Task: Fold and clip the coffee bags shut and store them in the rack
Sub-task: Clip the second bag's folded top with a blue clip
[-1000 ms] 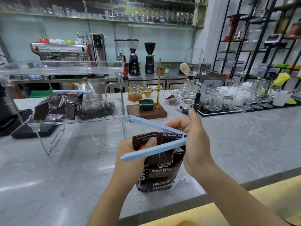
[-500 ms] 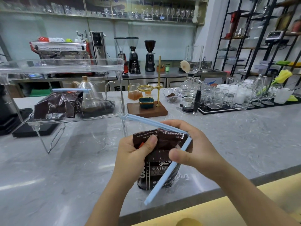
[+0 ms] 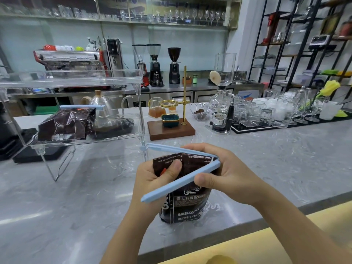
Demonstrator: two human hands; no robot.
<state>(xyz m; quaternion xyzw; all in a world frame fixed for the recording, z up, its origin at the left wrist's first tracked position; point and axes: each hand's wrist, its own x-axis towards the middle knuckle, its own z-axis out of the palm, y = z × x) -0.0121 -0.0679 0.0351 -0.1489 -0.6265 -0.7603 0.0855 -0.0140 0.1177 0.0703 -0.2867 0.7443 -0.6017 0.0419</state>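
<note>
The grey marble counter [image 3: 76, 197] carries a clear rack [image 3: 141, 119] at the left, its lower shelf holding one clipped coffee bag [image 3: 62, 124] lying on its side. Near the front edge a second bag [image 3: 182, 202] stands upright, long axis vertical, its folded top facing up. The left hand [image 3: 152, 180] pinches that fold, thumb pressed on its front. The right hand [image 3: 228, 172] curls round the hinge end of a pale blue clip [image 3: 181, 180], whose two arms gape apart in a V opening leftward, one behind the fold and one in front. To do this well, I judge, keep the fold flat and tight, seat it deep toward the hinge, then squeeze the free ends together.
</note>
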